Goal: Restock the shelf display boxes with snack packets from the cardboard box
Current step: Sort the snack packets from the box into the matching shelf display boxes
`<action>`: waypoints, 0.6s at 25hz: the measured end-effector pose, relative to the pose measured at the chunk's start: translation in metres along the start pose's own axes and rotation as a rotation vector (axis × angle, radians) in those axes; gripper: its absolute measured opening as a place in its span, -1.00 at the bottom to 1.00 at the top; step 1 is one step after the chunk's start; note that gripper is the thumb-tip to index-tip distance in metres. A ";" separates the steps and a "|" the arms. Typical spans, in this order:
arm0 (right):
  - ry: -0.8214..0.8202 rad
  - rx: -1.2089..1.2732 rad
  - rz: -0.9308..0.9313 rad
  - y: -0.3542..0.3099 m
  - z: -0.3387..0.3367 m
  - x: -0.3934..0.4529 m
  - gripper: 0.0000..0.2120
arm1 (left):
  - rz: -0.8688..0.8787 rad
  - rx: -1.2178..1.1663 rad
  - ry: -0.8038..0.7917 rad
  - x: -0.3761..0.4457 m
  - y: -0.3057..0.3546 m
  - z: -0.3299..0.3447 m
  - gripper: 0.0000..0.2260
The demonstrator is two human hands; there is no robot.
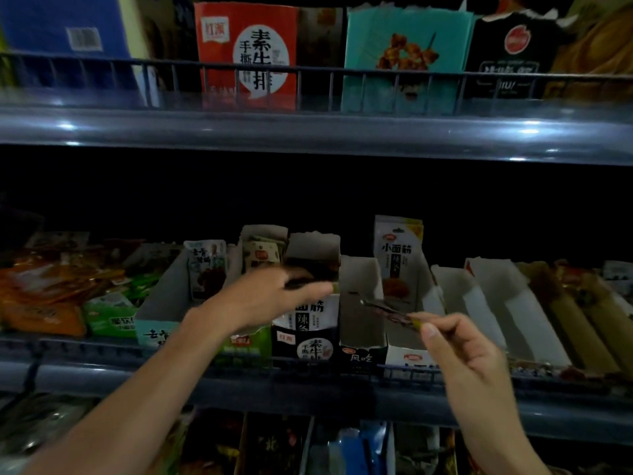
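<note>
Reaching over the middle shelf, the person is extending the left hand [274, 296] above the black display box [305, 337]; its fingers are lying nearly straight and blurred over dark packets [313, 269] at the box's rear, and whether they are pinching one cannot be told. The right hand [459, 351] is hovering near the shelf's front rail [239, 375], thumb and forefinger closing together on the end of a dark snack packet [387, 310], which is hanging flat and tilted over the empty grey-walled box [359, 303]. Just beside that box on the right, a white box [411, 358] is holding one tall white packet [397, 255] standing upright at its back. On the left, a pale teal-fronted box [161, 310] is carrying a single upright packet [207, 269], and a green box [246, 344] is sitting between it and the black one, mostly hidden by the left forearm. Farther right, two white boxes [496, 303] are showing bare floors. Loose orange and green packets [68, 289] are lying piled at the far left. The upper shelf's edge [308, 128] is overhanging the work area, leaving dark open room above the boxes.
</note>
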State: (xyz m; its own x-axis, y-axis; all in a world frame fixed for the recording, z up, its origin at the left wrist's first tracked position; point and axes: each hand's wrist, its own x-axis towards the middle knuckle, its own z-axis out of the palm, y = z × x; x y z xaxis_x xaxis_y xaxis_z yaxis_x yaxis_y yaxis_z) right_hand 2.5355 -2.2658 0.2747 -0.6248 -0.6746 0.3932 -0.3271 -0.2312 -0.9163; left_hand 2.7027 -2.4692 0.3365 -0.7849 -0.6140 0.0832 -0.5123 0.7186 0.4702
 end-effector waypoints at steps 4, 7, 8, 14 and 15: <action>0.001 -0.010 -0.026 0.009 0.006 -0.009 -0.90 | -0.032 0.217 0.077 -0.022 -0.011 0.015 -0.24; -0.018 -0.022 -0.050 0.011 0.012 -0.012 -0.90 | 0.033 0.231 0.205 -0.023 -0.011 0.027 -0.48; 0.000 -0.024 -0.051 0.010 0.013 -0.012 -0.89 | 0.044 0.211 0.226 -0.023 -0.011 0.027 -0.52; 0.132 0.310 0.024 -0.023 0.013 0.011 -0.83 | 0.050 0.165 0.314 -0.029 -0.012 0.037 -0.67; 0.135 0.375 0.027 -0.030 0.015 0.022 -0.81 | 0.039 0.143 0.323 -0.030 -0.013 0.039 -0.69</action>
State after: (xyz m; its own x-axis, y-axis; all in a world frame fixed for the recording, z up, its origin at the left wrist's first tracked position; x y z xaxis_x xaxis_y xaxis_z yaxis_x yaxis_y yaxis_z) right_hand 2.5426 -2.2842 0.3100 -0.7255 -0.5913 0.3523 -0.0437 -0.4713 -0.8809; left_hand 2.7191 -2.4479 0.2940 -0.6657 -0.6404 0.3832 -0.5459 0.7679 0.3351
